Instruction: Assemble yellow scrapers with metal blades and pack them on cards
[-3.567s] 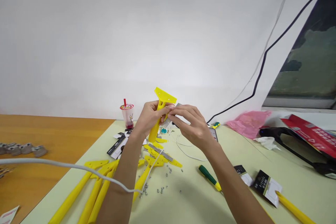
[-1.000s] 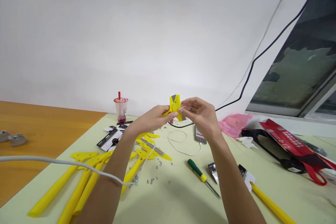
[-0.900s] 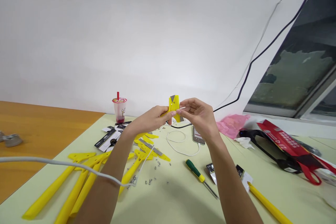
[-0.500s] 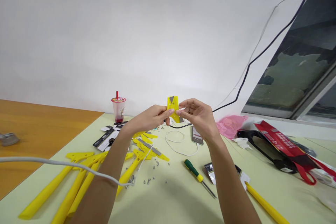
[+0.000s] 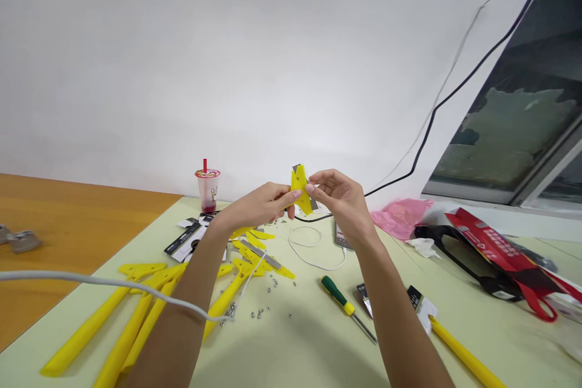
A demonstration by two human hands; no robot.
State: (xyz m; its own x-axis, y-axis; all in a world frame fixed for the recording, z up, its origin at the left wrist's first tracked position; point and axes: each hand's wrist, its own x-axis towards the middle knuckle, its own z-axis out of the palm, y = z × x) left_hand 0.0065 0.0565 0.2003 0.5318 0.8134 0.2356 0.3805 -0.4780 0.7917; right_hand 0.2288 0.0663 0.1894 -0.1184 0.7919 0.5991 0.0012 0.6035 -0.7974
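My left hand [image 5: 261,203] holds the yellow scraper head [image 5: 299,188] firmly, thumb against its face. My right hand [image 5: 342,200] pinches its right edge between thumb and fingers. The piece stands near upright, slightly tilted, raised above the pale green table [image 5: 291,364]. A grey blade [image 5: 314,204] projects at its lower right. Below lie small metal fasteners [image 5: 260,314]; a green-and-yellow screwdriver [image 5: 339,297] rests just beside my right forearm.

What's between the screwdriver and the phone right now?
In the head view, a curve of the white cable lies on the table between the screwdriver and the phone; otherwise that stretch looks bare.
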